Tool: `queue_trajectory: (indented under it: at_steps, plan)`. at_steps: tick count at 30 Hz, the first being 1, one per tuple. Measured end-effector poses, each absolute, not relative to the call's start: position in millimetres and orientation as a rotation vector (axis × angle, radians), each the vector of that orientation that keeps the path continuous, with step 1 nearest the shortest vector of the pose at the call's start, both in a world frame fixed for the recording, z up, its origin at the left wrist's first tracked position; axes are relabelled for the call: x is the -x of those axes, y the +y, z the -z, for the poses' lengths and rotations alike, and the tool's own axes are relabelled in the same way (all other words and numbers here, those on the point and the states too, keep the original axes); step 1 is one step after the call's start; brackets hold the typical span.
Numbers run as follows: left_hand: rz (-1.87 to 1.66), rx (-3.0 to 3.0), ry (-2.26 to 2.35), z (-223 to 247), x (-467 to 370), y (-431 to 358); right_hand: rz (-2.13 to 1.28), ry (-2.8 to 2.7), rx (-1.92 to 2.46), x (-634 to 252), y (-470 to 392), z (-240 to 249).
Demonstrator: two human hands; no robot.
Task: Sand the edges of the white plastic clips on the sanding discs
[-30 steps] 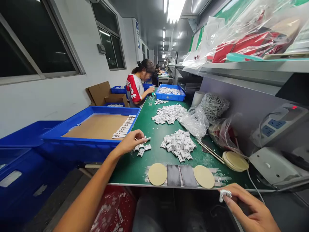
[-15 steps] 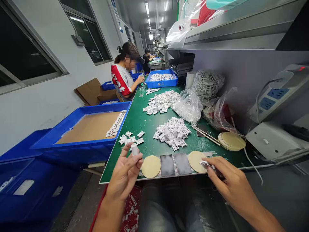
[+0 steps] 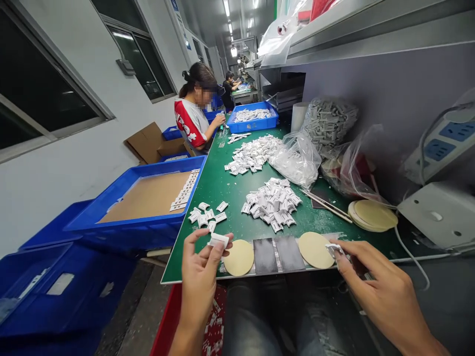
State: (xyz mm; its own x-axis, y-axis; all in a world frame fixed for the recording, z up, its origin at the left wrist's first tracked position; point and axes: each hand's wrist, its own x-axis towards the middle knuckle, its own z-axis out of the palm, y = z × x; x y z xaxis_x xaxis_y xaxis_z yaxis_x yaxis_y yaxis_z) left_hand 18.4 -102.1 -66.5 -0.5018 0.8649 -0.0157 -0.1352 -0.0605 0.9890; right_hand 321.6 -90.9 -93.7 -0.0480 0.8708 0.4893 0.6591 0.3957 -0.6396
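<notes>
Between the fingers of my left hand (image 3: 203,264) is a small white plastic part (image 3: 218,240), held just above the table's near left corner. My right hand (image 3: 378,282) pinches another small white piece (image 3: 335,248), partly hidden by the fingers, at the table's front edge. Several loose white parts (image 3: 208,216) lie beyond my left hand. Along the front edge sit a round cream disc (image 3: 239,258), two dark grey rectangular pads (image 3: 264,256) and a second cream disc (image 3: 315,250); my right fingertips are beside that second disc.
A heap of white parts (image 3: 272,202) lies mid-table, with a larger heap (image 3: 252,153) behind it. Left stands a blue tray (image 3: 135,222) with a row of parts on cardboard. To the right are thin sticks (image 3: 326,205), stacked discs (image 3: 374,216) and plastic bags (image 3: 297,160). A co-worker (image 3: 196,109) sits beyond.
My left hand has turned the white part from upright to lying sideways. The whole view has shifted slightly, so the table appears further right. My right hand keeps its pinch.
</notes>
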Motion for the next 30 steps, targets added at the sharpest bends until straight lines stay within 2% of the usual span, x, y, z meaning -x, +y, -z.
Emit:
queue_trajectory:
  at_steps: [9, 15, 18, 23, 28, 30]
  plan:
    - [-1.497, -1.099, 1.672, 68, -7, -122, -0.410, -1.718, 1.410, -326, -92, 100]
    - [-1.645, -0.726, 1.411, 67, -3, -104, -0.284, -1.991, 1.356, -324, -68, 100]
    - [-1.577, -0.680, 1.372, 67, -7, -100, -0.131, -2.241, 1.309, -324, -61, 102]
    - [-1.410, -0.951, 1.586, 77, -10, -109, 0.077, -2.355, 1.301, -322, -60, 103]
    - [-1.149, -1.589, 2.119, 82, -9, -111, 0.225, -2.398, 1.367, -313, -58, 99]
    - [-1.183, -1.765, 2.177, 84, -8, -107, 0.279, -2.385, 1.357, -311, -59, 100]
